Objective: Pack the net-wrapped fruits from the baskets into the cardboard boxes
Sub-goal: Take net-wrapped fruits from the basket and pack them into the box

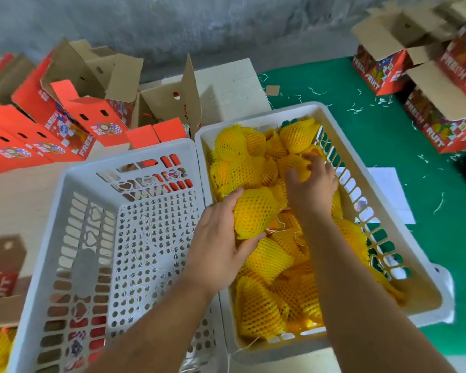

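Yellow foam net is covering the fruit (254,211) lying on the heap in the right basket (382,211). Left hand (221,238) is cupping it, fingers curled around it, likely for lifting. Right hand (311,184) is clutching another wrapped fruit (293,164) deeper in. Left basket (65,211) beside it holds only loose threads; open boxes (73,103) are waiting beyond.

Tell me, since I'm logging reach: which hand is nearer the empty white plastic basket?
Left. The left hand is beside the empty white plastic basket; the right hand is farther right.

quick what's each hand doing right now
Left hand: grips a net-wrapped fruit.
Right hand: curled on another wrapped fruit in the basket.
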`<state>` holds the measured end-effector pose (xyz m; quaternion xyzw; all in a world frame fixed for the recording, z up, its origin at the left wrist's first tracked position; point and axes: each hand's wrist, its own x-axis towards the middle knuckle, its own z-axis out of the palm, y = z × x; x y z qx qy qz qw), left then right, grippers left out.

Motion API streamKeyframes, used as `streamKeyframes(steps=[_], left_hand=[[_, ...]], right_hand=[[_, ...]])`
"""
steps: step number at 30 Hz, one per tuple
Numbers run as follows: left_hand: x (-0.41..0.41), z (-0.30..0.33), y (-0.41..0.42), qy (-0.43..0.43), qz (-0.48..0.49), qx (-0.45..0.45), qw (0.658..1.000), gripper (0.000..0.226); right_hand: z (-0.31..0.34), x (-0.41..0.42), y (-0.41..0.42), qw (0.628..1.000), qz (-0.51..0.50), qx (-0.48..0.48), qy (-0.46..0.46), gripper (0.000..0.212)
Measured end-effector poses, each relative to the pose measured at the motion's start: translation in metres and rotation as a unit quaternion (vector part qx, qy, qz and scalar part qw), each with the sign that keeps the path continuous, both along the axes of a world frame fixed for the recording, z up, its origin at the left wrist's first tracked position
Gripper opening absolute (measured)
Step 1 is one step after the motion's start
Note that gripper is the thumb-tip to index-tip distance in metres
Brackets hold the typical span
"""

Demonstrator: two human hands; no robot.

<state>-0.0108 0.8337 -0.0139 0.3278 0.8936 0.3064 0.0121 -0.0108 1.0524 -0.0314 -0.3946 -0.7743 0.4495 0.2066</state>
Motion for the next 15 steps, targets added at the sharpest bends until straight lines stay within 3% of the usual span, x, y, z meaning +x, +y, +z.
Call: streamKeyframes(steps=[2,4,9,13,15], left_hand=[[0.000,0.000,-0.001,-0.024,-0.001,-0.006,1.000,0.091],[-0.001,0.000,-0.002,-0.042,0.003,-0.011,0.999,0.093],[-0.001,0.000,-0.002,-0.067,0.010,-0.005,0.998,0.094],[-0.002,-0.001,-0.003,-0.089,0.003,0.033,0.995,0.090],[-0.002,0.001,-0.005,-0.102,-0.005,0.050,0.994,0.093]], right_hand=[[-0.010,-0.017,0.021,0.975,0.070,0.111,-0.181,0.068],[-0.019,-0.028,0.029,0.955,0.137,0.113,-0.237,0.076],[-0.024,-0.022,0.031,0.982,0.081,0.123,-0.116,0.075],[-0.010,0.013,0.007,0.997,0.019,0.070,0.017,0.092],[0.003,0.034,-0.018,0.998,0.015,0.011,0.057,0.089]])
